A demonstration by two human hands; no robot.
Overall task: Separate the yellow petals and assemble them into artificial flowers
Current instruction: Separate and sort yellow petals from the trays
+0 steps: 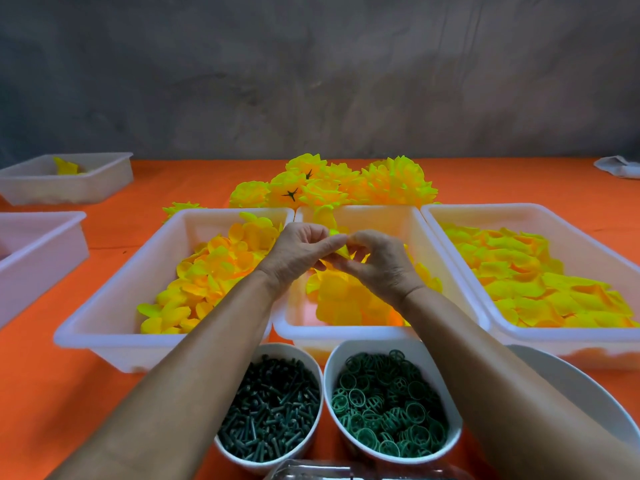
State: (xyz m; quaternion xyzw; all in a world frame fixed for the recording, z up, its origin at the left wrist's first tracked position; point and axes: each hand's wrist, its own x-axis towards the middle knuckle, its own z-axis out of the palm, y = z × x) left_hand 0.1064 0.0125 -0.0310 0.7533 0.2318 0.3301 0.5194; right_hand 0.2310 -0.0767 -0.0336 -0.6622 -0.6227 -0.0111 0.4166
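Yellow fabric petals point(341, 249) are pinched between the curled fingers of both the left hand point(300, 251) and right hand point(375, 263) above the middle white plastic tray point(346, 332).

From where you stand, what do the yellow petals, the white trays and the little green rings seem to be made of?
Yellow petals: probably thin synthetic fabric, matte; they crumple softly and the edges glow where light passes.
White trays: likely moulded plastic, smooth with a faint sheen; the walls let yellow show through.
Green rings: apparently moulded plastic, semi-matte, with identical hoops and spokes.
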